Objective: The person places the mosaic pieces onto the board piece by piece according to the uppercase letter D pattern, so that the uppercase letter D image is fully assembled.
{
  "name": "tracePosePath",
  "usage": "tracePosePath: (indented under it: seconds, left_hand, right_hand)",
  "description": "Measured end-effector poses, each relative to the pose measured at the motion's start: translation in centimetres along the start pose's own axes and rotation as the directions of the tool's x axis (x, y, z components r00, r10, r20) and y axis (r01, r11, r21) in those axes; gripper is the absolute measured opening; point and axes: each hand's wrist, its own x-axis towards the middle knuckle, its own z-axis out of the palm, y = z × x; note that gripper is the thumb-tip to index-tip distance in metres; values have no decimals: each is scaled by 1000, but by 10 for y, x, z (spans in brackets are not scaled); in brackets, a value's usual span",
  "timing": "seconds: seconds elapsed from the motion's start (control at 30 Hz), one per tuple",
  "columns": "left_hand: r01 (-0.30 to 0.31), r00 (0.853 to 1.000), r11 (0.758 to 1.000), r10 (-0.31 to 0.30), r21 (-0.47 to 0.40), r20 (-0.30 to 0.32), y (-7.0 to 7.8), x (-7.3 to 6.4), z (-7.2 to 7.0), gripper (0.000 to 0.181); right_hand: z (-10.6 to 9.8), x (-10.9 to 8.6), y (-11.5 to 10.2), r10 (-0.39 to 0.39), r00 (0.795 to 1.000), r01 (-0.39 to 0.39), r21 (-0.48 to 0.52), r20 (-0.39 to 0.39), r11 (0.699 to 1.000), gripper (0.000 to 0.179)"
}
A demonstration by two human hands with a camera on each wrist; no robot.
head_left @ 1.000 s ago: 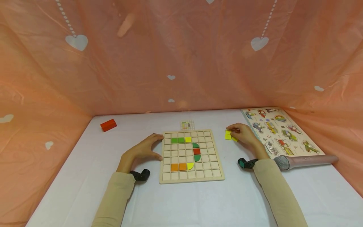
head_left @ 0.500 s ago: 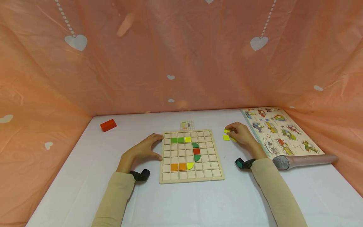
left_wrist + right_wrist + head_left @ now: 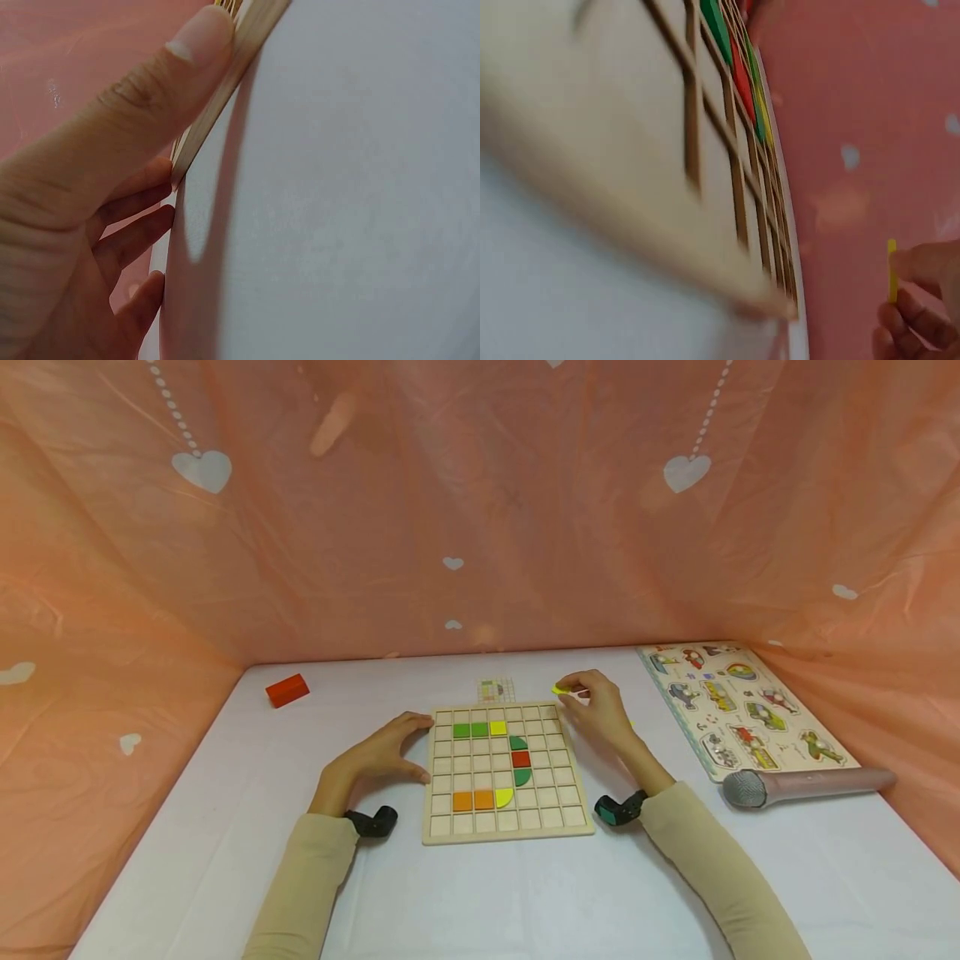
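Note:
A square wooden grid board (image 3: 551,797) lies mid-table, with green, yellow, red and orange tiles set in some of its cells. My left hand (image 3: 378,752) rests at the board's left edge, thumb and fingers spread apart; in the left wrist view the thumb (image 3: 142,112) lies right at the wooden rim. Beyond the board's far right corner, my right hand (image 3: 596,706) pinches a thin yellow tile (image 3: 892,271) between thumb and fingers. The right wrist view shows that tile edge-on, raised above the board. A yellow sliver peeks out behind the right hand; the rest there is hidden.
A small printed grid card (image 3: 496,690) lies just beyond the board. A red block (image 3: 287,691) sits at the far left. On the right are a picture puzzle board (image 3: 705,722) and a microphone (image 3: 810,785). Pink curtains (image 3: 480,527) surround the table.
My right hand has moved left from the yellow tiles at the right toward the board's far right corner, carrying one yellow tile. The left hand has stayed in place.

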Motion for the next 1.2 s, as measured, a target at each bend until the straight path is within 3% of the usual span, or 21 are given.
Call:
tracePosePath:
  seconds: [0.2,0.47,0.73,0.93,1.2]
  left_hand:
    - [-28,1000,1000,28,11,-5,-1,1,0,95]
    - [-15,1000,1000,15,5,3,0,2,1,95]
    - [-18,1000,1000,18,-2,12,0,2,0,95]
    - [-10,1000,1000,10,4,5,-1,2,0,93]
    - [-4,1000,1000,4,3,9,-2,2,0,94]
  right_hand:
    - [27,-4,-26,-48,995,45,38,82,998,15]
    - [59,-16,-51,-110,971,82,137,211,987,14]
    - [82,-28,-67,-196,908,105,251,371,962,16]
    - [90,-32,-68,-216,866,148,181,451,972,15]
    - [92,-32,-68,-289,828,232,176,480,957,11]
